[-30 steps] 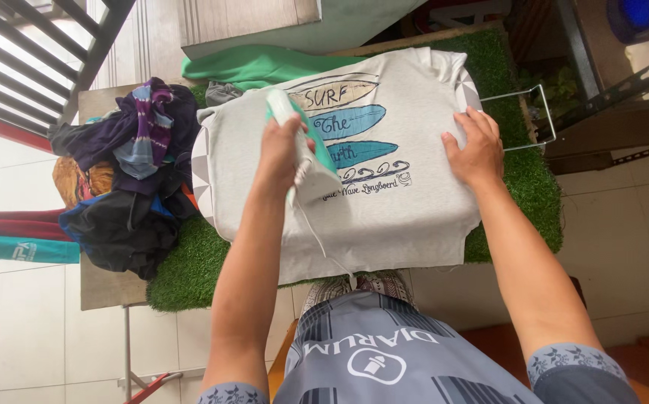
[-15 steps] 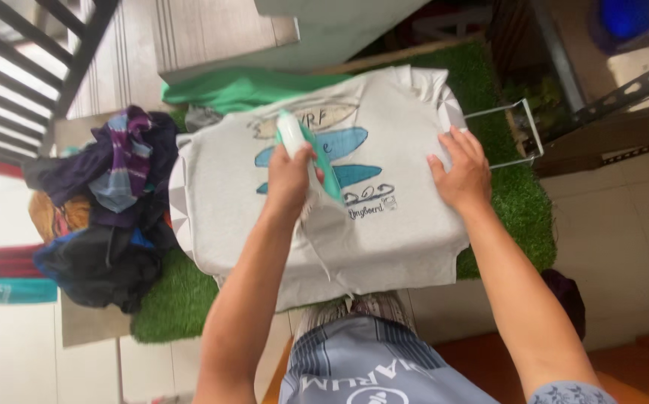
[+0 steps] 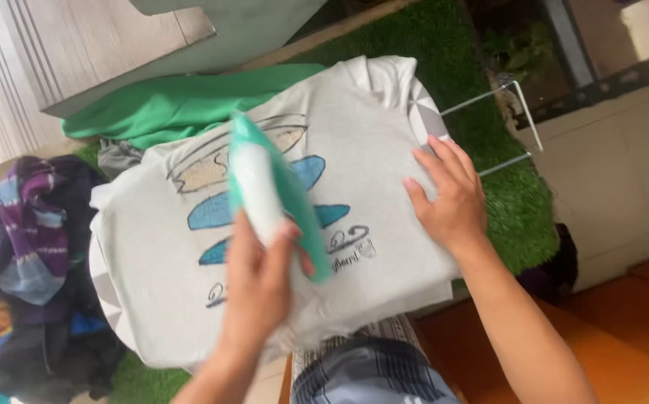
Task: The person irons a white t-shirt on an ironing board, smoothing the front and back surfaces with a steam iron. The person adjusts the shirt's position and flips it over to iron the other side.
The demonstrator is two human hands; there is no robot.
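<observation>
The left hand (image 3: 259,288) was clenched around the green-and-white iron (image 3: 268,191), riding over the grey printed T-shirt (image 3: 354,150) spread across the ironing board; the right hand (image 3: 448,196), open-palmed, pinned the cloth flat. Best kept taut, fingers clear.

Left hand (image 3: 259,288) fisted in a grip; right hand (image 3: 448,198) spread flat.

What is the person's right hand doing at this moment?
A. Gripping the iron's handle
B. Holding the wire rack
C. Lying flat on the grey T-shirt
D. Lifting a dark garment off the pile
C. The right hand lies open and flat on the grey T-shirt near its edge, fingers spread, while the left hand grips the green and white iron over the shirt's print.
</observation>
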